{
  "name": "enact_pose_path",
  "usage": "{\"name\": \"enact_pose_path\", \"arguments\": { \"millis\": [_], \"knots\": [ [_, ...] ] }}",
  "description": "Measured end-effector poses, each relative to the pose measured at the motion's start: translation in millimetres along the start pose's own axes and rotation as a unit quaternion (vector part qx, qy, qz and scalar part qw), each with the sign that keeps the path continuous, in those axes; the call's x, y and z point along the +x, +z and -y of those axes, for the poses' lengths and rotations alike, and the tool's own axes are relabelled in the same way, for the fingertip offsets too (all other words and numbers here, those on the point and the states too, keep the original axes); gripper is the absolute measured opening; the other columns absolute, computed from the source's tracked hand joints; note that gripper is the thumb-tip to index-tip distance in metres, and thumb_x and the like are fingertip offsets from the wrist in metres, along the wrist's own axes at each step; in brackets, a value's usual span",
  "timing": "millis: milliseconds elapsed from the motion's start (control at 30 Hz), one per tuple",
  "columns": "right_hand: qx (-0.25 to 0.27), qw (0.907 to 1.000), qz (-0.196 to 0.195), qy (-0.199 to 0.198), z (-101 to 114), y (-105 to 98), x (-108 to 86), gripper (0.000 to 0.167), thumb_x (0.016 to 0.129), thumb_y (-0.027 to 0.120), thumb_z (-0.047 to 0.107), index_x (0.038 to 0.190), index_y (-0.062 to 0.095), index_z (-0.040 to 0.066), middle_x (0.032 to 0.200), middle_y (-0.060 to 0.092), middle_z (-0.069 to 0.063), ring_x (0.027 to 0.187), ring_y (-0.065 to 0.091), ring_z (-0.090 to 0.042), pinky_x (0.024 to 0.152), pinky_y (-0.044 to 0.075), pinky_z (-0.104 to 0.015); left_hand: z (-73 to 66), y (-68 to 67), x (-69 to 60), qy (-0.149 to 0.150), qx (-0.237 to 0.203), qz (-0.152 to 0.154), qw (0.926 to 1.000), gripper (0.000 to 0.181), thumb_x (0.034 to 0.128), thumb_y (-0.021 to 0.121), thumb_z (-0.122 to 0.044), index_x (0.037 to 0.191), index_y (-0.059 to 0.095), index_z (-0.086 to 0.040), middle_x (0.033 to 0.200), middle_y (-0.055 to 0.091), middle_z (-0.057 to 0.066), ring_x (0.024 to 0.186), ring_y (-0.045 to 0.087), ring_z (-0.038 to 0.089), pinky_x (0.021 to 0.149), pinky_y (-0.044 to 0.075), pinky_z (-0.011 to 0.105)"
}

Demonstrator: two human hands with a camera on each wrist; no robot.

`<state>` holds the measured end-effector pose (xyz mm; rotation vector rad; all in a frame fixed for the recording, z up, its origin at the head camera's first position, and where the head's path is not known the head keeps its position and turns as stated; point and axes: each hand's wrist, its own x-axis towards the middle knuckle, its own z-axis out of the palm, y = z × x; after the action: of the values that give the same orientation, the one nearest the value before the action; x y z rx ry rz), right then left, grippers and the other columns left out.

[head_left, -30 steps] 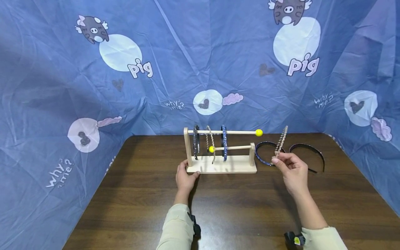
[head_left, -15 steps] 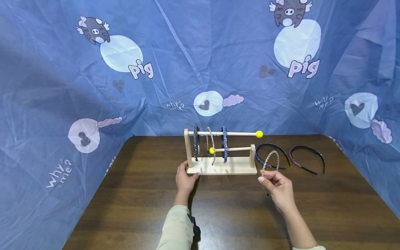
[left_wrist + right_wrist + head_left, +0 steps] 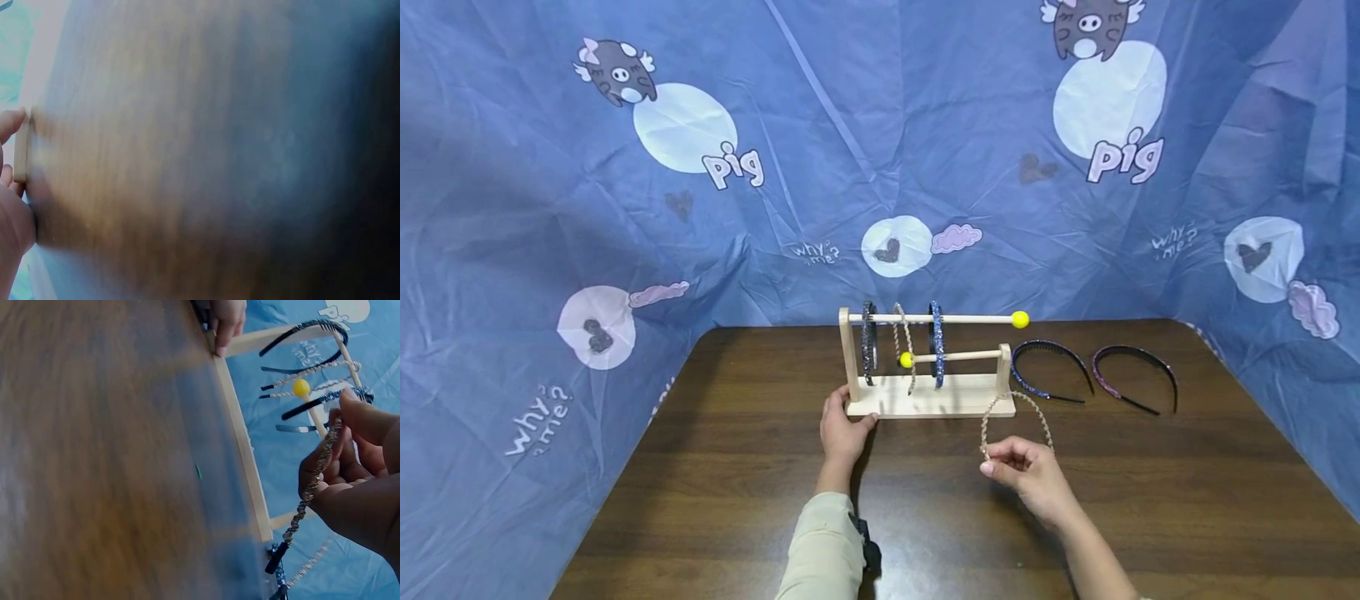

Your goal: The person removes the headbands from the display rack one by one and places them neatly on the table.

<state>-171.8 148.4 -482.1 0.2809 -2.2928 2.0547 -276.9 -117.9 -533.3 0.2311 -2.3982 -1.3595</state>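
Beige band [image 3: 324, 459], arch free, is pinched in right hand [image 3: 1034, 480]; left hand [image 3: 842, 435] grips the rack [image 3: 955, 405], probably steadying it.

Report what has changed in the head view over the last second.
The right hand has moved leftward and nearer the person, carrying the beige headband, already in its grip. That headband has turned from nearly edge-on to a wide arch. Nothing was let go or newly taken. Unchanged: the left hand at the left end of the wooden stand, the three hung headbands and the two loose headbands.
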Motion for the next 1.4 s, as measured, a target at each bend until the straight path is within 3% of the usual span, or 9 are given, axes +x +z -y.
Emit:
{"name": "enact_pose_path", "arguments": {
  "millis": [200,533,767,900,1200,1400],
  "knots": [
    [-0.022,0.9959,0.088,0.008,-2,5,6.7,0.025,0.077,0.070,0.000,0.094,0.060,-0.014,0.079,0.063,-0.008,0.065,0.053,-0.010,0.056,0.044,-0.021,-2.2,-0.2,3.3,0.002,-0.004,-0.005,1.0000,0.062,0.0637,0.082,-0.006,0.120,0.055,-0.004,0.115,0.056,0.014,0.108,0.052,0.032,0.094,0.037,0.043],
    [-0.089,0.9845,0.150,0.022,-6,17,22.8,0.018,0.074,0.072,0.000,0.088,0.065,-0.009,0.071,0.060,-0.005,0.062,0.051,-0.010,0.054,0.042,-0.021,-5.7,-1.1,5.0,0.008,-0.007,-0.009,0.9999,0.061,0.0637,0.081,-0.005,0.119,0.055,-0.003,0.113,0.057,0.015,0.107,0.052,0.032,0.093,0.038,0.043],
    [-0.093,0.9752,0.199,0.026,-8,36,28.5,0.014,0.074,0.069,-0.003,0.085,0.065,-0.011,0.074,0.064,-0.009,0.061,0.053,-0.010,0.054,0.043,-0.022,-5.9,-3.4,5.3,0.014,-0.008,-0.014,0.9998,0.061,0.0637,0.082,-0.005,0.119,0.055,-0.003,0.114,0.057,0.016,0.107,0.052,0.034,0.092,0.038,0.046],
    [-0.083,0.9683,0.230,0.048,-10,43,26.2,0.013,0.074,0.067,-0.006,0.086,0.065,-0.011,0.072,0.064,-0.008,0.061,0.053,-0.010,0.054,0.043,-0.021,-4.5,-3.7,2.3,0.013,-0.006,-0.010,0.9999,0.062,0.0637,0.082,-0.005,0.120,0.055,-0.002,0.114,0.057,0.016,0.107,0.052,0.034,0.092,0.038,0.046],
    [-0.073,0.9597,0.260,0.077,-14,51,27.9,0.026,0.068,0.058,-0.016,0.092,0.065,-0.014,0.069,0.060,-0.006,0.062,0.052,-0.009,0.054,0.041,-0.018,0.0,1.4,-3.1,0.019,-0.003,-0.015,0.9997,0.061,0.0624,0.083,-0.005,0.118,0.056,-0.002,0.111,0.057,0.016,0.104,0.054,0.034,0.090,0.039,0.046],
    [-0.069,0.9590,0.263,0.081,-13,55,33.5,0.032,0.063,0.054,-0.018,0.094,0.064,-0.014,0.071,0.061,-0.008,0.064,0.053,-0.010,0.054,0.042,-0.018,-1.8,1.2,0.5,0.015,-0.002,-0.014,0.9998,0.062,0.0624,0.082,-0.005,0.119,0.056,-0.003,0.111,0.057,0.015,0.105,0.053,0.034,0.090,0.039,0.046]
  ]
}}
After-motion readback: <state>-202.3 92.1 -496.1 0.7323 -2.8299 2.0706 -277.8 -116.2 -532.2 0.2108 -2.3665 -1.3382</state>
